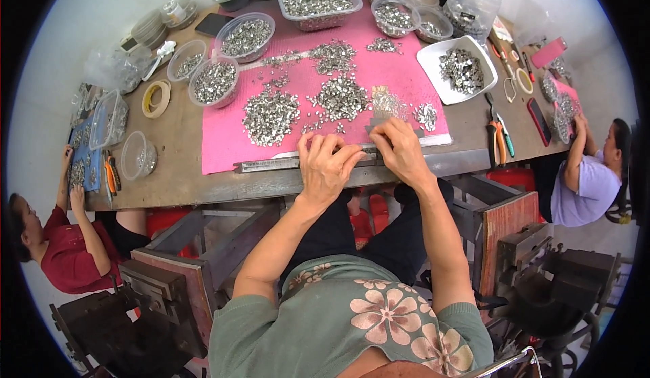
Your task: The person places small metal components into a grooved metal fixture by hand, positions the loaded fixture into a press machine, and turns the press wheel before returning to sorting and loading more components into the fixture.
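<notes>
My left hand point(328, 165) is at the front edge of the pink mat point(220, 141), its thumb and forefinger brought together over a long metal strip point(267, 165). Whatever lies between those fingertips is too small to make out. Close beside it, my right hand point(401, 149) bends downward with fingers pressed together near a grey flat piece point(413, 133), and its fingertips hide what they hold. Small silvery metal parts form a pile point(271, 118) at the left and another pile point(340, 98) in the middle. A small cluster of parts point(426, 116) sits right of my right hand.
Round tubs point(214, 82) and a large rectangular tub point(318, 2) of parts stand behind. A white tray point(462, 73) is at right, near orange-handled pliers point(497, 141) and a phone point(539, 121). A tape roll point(156, 99) lies left. One person point(74, 249) works at each side.
</notes>
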Demonstrator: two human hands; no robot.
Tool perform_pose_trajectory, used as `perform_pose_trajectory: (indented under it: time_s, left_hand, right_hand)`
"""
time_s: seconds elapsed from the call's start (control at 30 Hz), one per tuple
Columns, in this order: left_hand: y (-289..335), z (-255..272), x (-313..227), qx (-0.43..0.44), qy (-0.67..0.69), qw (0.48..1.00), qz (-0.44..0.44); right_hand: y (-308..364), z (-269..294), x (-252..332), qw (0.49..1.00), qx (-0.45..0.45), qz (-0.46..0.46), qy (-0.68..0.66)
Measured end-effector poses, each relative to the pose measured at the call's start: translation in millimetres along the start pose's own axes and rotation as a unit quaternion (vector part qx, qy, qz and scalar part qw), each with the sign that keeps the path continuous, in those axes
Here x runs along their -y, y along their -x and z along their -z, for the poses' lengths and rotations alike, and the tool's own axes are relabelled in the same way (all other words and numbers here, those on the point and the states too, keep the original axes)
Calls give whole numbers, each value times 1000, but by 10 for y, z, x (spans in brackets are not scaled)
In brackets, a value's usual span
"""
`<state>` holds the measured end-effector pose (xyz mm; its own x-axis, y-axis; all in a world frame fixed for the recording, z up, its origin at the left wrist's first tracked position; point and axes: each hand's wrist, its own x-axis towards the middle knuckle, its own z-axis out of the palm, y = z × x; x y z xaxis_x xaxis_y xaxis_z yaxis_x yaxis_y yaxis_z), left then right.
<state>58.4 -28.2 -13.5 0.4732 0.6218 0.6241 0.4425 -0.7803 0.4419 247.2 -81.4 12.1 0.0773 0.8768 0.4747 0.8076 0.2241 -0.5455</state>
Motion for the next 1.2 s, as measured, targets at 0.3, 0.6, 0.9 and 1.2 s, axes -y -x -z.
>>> perform_pose_trajectory:
  time_s: [0.3, 0.6, 0.9, 1.2]
  left_hand:
    - [-17, 29, -15, 12, 9, 1000, 5]
    - [-50, 100, -44, 50, 28, 998, 25]
    - [-70, 111, -83, 58, 36, 997, 40]
    - [-64, 109, -94, 66, 36, 996, 55]
  right_hand:
    - [221, 39, 106, 1000, 6, 10, 9]
    - [240, -29, 121, 1000, -5, -27, -1]
    - [270, -50, 89, 998, -17, -42, -37]
    - [330, -139, 122, 999, -39, -16, -2]
